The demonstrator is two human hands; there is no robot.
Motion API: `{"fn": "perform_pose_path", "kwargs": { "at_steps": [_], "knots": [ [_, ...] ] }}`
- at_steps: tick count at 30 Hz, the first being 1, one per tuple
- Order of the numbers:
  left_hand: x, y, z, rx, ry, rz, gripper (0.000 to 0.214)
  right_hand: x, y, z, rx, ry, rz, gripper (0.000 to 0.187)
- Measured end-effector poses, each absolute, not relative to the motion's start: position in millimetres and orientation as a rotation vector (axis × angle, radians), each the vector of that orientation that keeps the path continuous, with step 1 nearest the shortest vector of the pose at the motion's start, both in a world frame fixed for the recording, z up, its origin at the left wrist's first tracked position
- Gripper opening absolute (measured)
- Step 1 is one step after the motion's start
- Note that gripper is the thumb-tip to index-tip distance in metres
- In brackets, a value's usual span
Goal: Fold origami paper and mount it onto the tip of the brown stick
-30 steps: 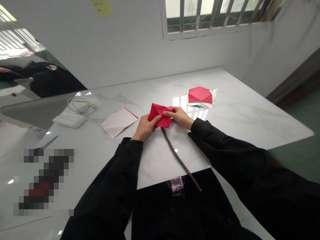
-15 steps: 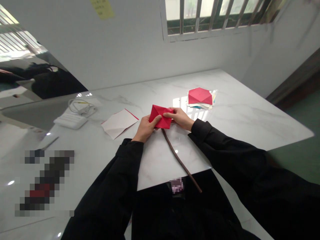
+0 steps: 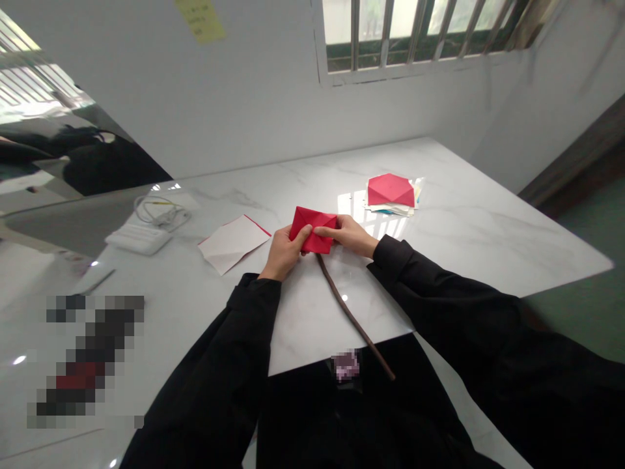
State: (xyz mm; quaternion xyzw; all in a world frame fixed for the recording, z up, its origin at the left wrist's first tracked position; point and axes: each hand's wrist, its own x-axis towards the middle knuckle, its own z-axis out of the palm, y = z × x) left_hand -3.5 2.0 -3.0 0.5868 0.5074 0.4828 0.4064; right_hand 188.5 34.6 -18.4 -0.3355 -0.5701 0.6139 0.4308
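Observation:
A folded red paper (image 3: 312, 229) is held just above the white marble table (image 3: 463, 228) by both hands. My left hand (image 3: 282, 253) pinches its lower left part with thumb on top. My right hand (image 3: 347, 236) grips its right side, the index finger laid across the paper toward the middle. A thin dark stick (image 3: 351, 314) runs from under the paper toward me, past the table's front edge.
A white sheet with a red edge (image 3: 233, 241) lies to the left. A stack of papers topped by a red folded piece (image 3: 390, 191) sits at the right rear. A white device with a coiled cable (image 3: 146, 228) lies far left.
The red paper has been pressed flatter and lower. My right index finger has slid left across it. The view has tilted slightly.

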Motion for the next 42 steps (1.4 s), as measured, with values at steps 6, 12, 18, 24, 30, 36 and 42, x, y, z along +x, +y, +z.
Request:
{"fn": "perform_pose_path", "kwargs": {
  "at_steps": [6, 12, 18, 24, 30, 36, 42],
  "knots": [
    [-3, 1, -1, 1.488, 1.296, 1.228, 0.046, 188, 35, -23, -0.869, -1.511, 1.443, 0.031],
    [-1, -3, 3, 1.489, 1.285, 1.233, 0.048, 184, 34, -23, -0.862, -1.432, 1.501, 0.030],
    [-6, 1, 2, 1.457, 1.327, 1.308, 0.047, 192, 37, -18, -0.770, -1.537, 1.522, 0.044],
    [-14, 17, -1, 0.925, 1.292, 1.596, 0.044, 231, 70, -23, -1.117, -1.799, 0.827, 0.021],
    [-15, 20, -2, 0.803, 1.312, 1.687, 0.043, 249, 83, -37, -1.284, -1.742, 0.726, 0.016],
    [-15, 20, -4, 0.834, 1.342, 1.685, 0.038, 230, 82, -38, -1.285, -1.876, 0.575, 0.013],
    [-16, 23, -7, 0.834, 1.338, 1.687, 0.036, 198, 101, -36, -1.427, -1.892, 0.549, 0.023]
  ]
}}
